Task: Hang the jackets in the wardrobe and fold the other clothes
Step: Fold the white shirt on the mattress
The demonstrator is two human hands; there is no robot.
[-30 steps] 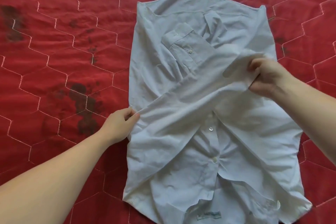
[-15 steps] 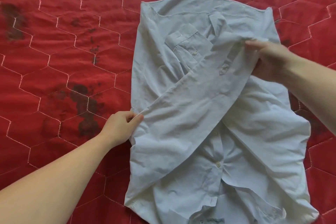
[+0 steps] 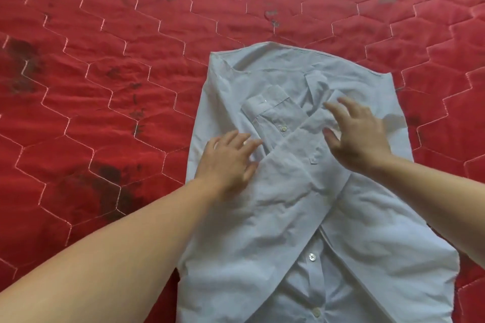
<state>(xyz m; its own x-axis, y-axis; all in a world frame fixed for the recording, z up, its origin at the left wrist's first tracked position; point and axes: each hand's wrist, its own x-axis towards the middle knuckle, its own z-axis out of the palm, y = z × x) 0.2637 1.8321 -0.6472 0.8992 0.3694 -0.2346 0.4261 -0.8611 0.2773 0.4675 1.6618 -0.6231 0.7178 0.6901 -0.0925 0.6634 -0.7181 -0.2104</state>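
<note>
Both hands lie flat with fingers spread, left hand (image 3: 231,160) and right hand (image 3: 357,134) pressing the shirt (image 3: 301,204) (sleeves crossed); best to smooth outward before folding.

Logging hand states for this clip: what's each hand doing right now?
Left hand: open, fingers spread flat on the shirt.
Right hand: open, fingers spread over the folded sleeve, holding nothing.

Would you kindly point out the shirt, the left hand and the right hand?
shirt (image 3: 372,257): head view, lower right panel.
left hand (image 3: 228,160): head view, back of the hand.
right hand (image 3: 359,134): head view, back of the hand.
</note>
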